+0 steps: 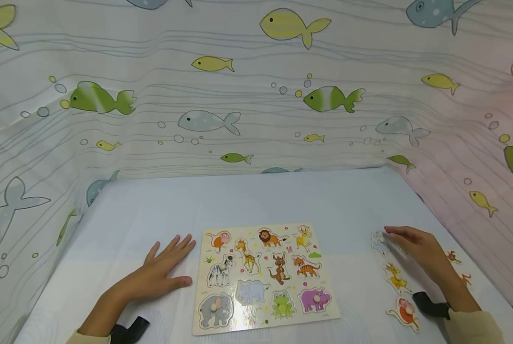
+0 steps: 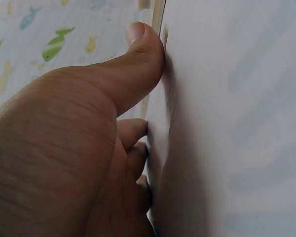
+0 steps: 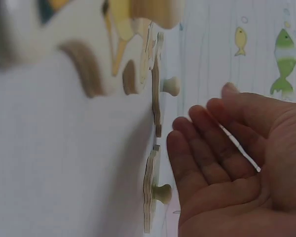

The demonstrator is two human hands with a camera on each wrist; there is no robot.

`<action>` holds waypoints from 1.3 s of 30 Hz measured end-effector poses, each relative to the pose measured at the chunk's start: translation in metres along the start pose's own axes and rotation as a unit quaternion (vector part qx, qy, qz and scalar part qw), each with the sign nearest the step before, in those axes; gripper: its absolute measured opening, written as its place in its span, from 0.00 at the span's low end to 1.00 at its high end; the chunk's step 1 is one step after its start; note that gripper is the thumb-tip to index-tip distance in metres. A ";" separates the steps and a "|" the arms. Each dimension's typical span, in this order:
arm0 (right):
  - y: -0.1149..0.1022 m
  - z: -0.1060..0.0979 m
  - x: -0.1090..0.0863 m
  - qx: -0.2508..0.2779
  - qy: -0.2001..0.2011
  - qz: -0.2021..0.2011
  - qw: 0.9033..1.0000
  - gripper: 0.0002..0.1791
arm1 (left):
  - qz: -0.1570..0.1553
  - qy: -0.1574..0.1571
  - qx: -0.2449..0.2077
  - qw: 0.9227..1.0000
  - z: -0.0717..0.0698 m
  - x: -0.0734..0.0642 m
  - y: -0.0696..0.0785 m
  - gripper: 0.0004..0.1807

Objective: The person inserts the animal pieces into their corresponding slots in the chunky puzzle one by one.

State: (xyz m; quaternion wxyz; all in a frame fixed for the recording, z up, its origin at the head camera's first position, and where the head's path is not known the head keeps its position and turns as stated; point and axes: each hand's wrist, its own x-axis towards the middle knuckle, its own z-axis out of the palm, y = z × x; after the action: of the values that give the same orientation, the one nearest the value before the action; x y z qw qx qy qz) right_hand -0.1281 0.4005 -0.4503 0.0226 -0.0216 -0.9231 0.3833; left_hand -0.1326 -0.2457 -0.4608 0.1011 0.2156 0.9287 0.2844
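A wooden animal puzzle board (image 1: 256,327) lies on the table. Knobs stand up from its grey elephant piece (image 1: 215,310) and purple hippo piece (image 1: 314,300). My left hand (image 1: 164,267) rests on the table just left of the board, palm down with fingers spread. Over on the right, my right hand (image 1: 420,246) hovers beside a pale animal piece (image 1: 378,241), which its fingertips partly overlap in the head view. In the right wrist view the right hand (image 3: 227,158) has loosely bent fingers around nothing, close to two knobbed pieces seen edge-on, one upper (image 3: 157,98) and one lower (image 3: 150,187).
A yellow deer-like piece (image 1: 397,277) and an orange monkey piece (image 1: 404,313) lie nearer the front on the right. Two small brown-orange pieces, one farther back (image 1: 453,256), sit beyond the right wrist. Fish-printed cloth (image 1: 248,95) encloses the table's back and sides.
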 end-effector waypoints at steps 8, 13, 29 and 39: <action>0.006 0.007 0.005 0.004 0.000 -0.019 1.000 0.23 | -0.004 0.001 0.003 1.000 0.001 -0.001 -0.001 0.50; 0.008 0.015 0.008 0.015 0.021 -0.056 0.998 0.20 | -0.004 0.001 0.003 1.000 0.001 -0.002 -0.001 0.50; 0.008 0.022 0.008 -0.081 0.015 -0.077 0.994 0.23 | 0.006 0.006 0.007 1.000 0.003 -0.002 -0.001 0.49; 0.007 0.024 0.009 -0.134 0.028 -0.083 0.987 0.25 | 0.006 -0.005 0.005 1.000 -0.001 0.000 0.000 0.49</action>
State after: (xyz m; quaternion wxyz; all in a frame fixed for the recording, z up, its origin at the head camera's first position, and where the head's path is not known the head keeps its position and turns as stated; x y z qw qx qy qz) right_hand -0.1383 0.3893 -0.4717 0.0771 0.0416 -0.9637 0.2521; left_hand -0.1328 -0.2461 -0.4601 0.1034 0.2232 0.9281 0.2794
